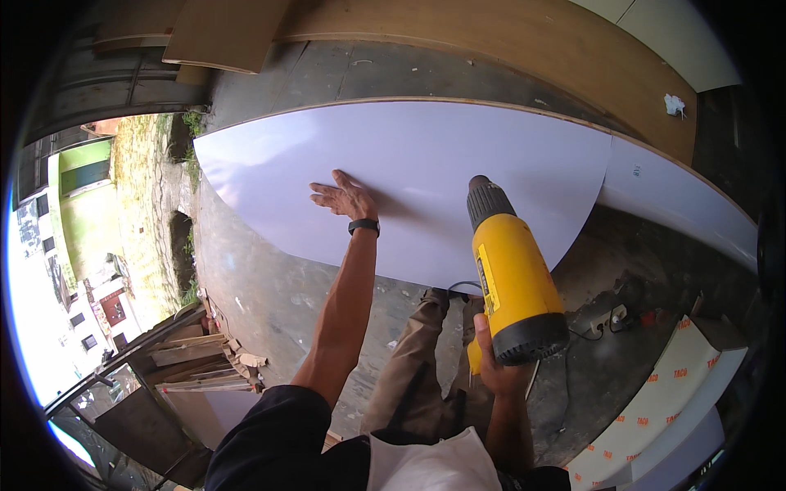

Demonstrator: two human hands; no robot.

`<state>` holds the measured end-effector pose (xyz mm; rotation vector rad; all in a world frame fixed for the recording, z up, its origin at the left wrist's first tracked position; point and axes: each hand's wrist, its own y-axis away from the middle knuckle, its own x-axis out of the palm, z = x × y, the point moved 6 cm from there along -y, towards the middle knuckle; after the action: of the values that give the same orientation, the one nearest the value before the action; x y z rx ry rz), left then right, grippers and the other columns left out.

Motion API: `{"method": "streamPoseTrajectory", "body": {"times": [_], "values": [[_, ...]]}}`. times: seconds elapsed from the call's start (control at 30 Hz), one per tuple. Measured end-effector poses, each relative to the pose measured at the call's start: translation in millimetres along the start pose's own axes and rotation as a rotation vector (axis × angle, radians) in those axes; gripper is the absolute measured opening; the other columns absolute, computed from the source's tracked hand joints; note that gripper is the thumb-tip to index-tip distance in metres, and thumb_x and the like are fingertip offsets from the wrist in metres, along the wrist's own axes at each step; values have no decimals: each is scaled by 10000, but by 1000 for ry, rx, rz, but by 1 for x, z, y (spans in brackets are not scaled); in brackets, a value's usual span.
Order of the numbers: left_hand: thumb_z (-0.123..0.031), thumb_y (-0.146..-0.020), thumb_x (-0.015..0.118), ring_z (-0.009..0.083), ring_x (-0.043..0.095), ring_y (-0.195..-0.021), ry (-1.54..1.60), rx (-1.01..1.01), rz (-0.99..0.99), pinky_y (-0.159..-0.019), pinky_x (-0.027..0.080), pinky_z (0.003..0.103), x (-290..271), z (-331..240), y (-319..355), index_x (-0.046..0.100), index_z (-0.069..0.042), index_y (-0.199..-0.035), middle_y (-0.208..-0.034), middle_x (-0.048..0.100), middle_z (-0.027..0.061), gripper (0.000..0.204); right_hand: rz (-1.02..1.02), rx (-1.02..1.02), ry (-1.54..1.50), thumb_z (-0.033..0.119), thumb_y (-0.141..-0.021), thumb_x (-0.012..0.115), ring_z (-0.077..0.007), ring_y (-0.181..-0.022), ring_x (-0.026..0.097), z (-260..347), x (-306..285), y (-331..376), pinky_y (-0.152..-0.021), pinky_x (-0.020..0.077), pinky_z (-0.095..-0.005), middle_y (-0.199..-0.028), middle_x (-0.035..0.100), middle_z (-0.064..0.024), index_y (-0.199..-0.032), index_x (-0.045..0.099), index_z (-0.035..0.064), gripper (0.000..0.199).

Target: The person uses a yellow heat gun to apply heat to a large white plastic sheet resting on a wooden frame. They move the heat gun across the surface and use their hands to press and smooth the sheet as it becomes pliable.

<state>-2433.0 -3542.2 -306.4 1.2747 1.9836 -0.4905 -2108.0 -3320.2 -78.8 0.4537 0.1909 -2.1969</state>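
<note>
A grey concrete floor [270, 303] spreads through an open-sided work area with daylight pouring in from the person's left. Across the middle, ahead of the person, lies a broad white panel [426, 155], glossy, its near edge curving toward the person's legs in the wide view. Beyond its far edge runs a long brown board [491, 41], and off its right end stretches a narrower white panel [679, 180]. At lower right rests a pale sheet with orange print [655, 401]; at lower left, lengths of scrap wood [196, 360] sit in a loose heap. The worker, in a dark top and brown trousers [409, 368], faces the broad white panel with both arms forward. A yellow heat gun [520, 266], black at its rear, is held up at the near right part of the panel, its dark nozzle pointing away from the body. The right hand [499, 368] is wrapped around its handle, partly hidden by the casing. The left hand [345, 198] is spread, palm down over the panel, grasping nothing; whether the palm presses the surface I cannot tell. A dark band [364, 226] circles the left wrist. Near the brown board's right end sits a crumpled white scrap [674, 105].
</note>
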Motion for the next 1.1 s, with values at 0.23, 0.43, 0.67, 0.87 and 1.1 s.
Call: {"method": "streamPoseTrajectory", "body": {"times": [0.23,0.43,0.67,0.87,1.1], "values": [[-815,-765,597,446,161,-1481,355,-562,324,-1146,206,662,-10,-8,56,-119,-134,-1574,-1632,-54,251,1277,53,114,0,101,-845,798,-279,-886,652,-22,37,12,-785,518,-392,-991,675,-114,-1061,664,-3,275],[-806,-694,694,436,434,-1230,670,-770,419,-912,392,686,-2,-14,80,-117,-173,-1539,-1469,229,206,1331,67,-129,-19,162,-709,864,-295,-837,670,-9,55,6,-756,533,-355,-989,664,-121,-1216,539,-16,628],[-927,-652,582,506,87,-1491,824,-882,480,-1001,65,870,13,4,56,-156,-228,-1582,-1656,-59,197,1378,54,-44,-104,162,-686,857,-302,-794,659,13,57,-9,-728,536,-352,-939,640,-126,-1108,598,-5,523],[-941,-654,551,425,17,-1525,921,-1034,521,-1006,71,873,17,29,40,-47,-237,-1603,-1659,-71,163,1324,55,-47,-61,145,-690,850,-302,-792,659,18,58,-8,-723,544,-364,-941,642,-125,-1098,610,-3,497],[-939,-652,556,360,-9,-1540,932,-982,518,-1035,50,856,6,-3,56,-92,-244,-1600,-1663,-82,139,1343,77,-17,-64,124,-680,852,-300,-822,661,42,47,-20,-717,539,-355,-980,640,-130,-1091,609,5,492]]}}
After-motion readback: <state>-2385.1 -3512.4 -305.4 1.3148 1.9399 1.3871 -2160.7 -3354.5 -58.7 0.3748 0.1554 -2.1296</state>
